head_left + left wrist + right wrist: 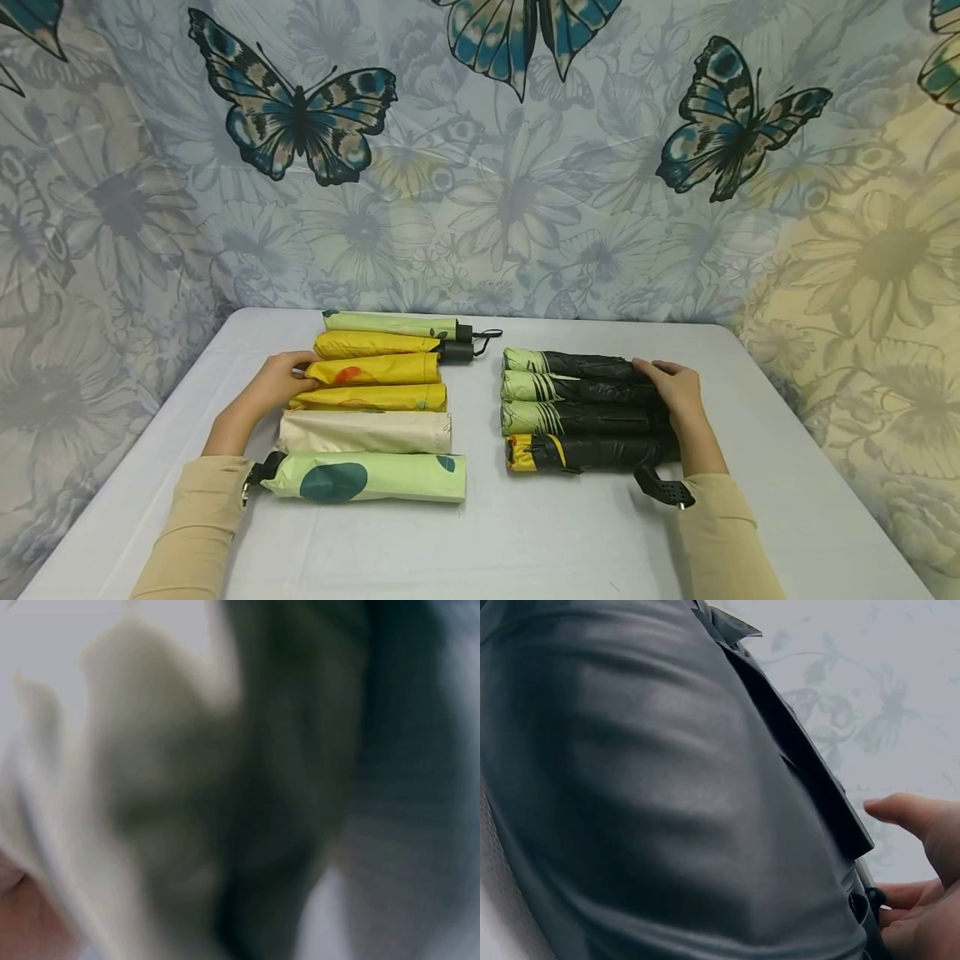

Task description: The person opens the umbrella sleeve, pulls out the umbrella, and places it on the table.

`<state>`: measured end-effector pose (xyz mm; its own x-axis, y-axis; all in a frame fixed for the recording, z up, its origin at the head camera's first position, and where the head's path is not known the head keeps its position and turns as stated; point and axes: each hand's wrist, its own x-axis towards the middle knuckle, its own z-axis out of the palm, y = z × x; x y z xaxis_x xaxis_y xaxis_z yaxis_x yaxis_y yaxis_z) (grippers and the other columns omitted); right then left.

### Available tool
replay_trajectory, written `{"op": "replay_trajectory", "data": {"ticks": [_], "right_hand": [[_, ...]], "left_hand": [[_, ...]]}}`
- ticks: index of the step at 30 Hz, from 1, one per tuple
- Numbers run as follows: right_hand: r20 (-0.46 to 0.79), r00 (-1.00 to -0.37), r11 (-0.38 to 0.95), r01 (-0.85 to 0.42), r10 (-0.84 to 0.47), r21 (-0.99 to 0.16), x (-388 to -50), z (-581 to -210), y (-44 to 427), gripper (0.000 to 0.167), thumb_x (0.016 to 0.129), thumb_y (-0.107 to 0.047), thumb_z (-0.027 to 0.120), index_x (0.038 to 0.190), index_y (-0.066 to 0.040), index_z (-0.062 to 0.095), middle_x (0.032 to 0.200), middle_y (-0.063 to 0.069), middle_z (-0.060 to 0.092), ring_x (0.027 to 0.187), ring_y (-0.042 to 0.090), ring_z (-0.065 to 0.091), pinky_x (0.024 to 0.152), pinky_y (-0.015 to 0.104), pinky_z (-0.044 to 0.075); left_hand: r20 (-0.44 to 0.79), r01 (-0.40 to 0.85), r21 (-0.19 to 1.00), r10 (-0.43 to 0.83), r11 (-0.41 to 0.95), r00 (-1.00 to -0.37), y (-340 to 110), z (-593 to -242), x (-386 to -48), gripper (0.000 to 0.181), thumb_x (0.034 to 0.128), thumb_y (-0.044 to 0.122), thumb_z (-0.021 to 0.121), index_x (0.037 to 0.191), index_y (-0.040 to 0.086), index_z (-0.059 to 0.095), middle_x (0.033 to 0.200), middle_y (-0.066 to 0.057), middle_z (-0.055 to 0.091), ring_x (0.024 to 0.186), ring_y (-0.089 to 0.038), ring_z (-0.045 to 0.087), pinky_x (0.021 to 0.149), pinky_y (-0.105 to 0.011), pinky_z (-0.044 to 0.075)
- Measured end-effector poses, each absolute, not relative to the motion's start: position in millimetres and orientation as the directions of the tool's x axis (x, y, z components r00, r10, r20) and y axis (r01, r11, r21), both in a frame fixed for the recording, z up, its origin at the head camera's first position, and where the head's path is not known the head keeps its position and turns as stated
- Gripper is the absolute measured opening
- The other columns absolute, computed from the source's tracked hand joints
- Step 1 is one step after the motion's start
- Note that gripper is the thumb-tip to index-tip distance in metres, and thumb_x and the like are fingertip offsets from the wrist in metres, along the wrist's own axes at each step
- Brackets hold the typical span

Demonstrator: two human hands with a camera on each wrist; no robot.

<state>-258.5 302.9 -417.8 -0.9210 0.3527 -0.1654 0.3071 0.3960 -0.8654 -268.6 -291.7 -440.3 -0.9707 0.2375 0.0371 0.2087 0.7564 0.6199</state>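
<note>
A left row and a right row of folded umbrellas lie on a white tabletop, with a hand at each outer side.
The left hand touches the left end of the yellow umbrella with an orange patch, third from the back; whether its fingers pinch it, I cannot tell, as the left wrist view is blurred. Behind lie another yellow umbrella and a pale green one; in front, yellow, cream and leaf-patterned green. Rightward are four dark umbrellas, the nearest yellow-ended. The right hand rests at their right ends, its fingers loosely parted.
</note>
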Motion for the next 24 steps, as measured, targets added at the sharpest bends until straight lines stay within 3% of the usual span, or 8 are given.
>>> {"op": "replay_trajectory", "data": {"ticks": [18,24], "right_hand": [[-0.153,-0.922,0.411,0.301,0.355,-0.861,-260.5,-416.3,299.8,0.076,0.093,-0.040,0.062,0.145,0.010,0.037,0.151,0.031,0.034,0.145,0.042,0.028,0.121,0.049,0.026],[-0.104,-0.945,0.467,0.247,0.311,-0.849,-260.7,-410.2,293.2,0.080,0.094,-0.042,0.060,0.148,0.008,0.031,0.154,0.029,0.032,0.144,0.043,0.028,0.120,0.052,0.027]], "left_hand": [[0.053,0.226,0.617,0.247,0.754,-0.968,-291.1,-437.6,-268.1,0.031,0.0872,0.000,0.068,0.117,-0.006,0.064,0.117,-0.028,0.063,0.111,-0.046,0.060,0.088,-0.050,0.057],[0.012,0.208,0.603,0.251,0.770,-0.968,-288.3,-425.7,-264.1,0.041,0.0889,0.006,0.069,0.127,-0.005,0.059,0.126,-0.030,0.058,0.110,-0.045,0.061,0.087,-0.049,0.057]]}}
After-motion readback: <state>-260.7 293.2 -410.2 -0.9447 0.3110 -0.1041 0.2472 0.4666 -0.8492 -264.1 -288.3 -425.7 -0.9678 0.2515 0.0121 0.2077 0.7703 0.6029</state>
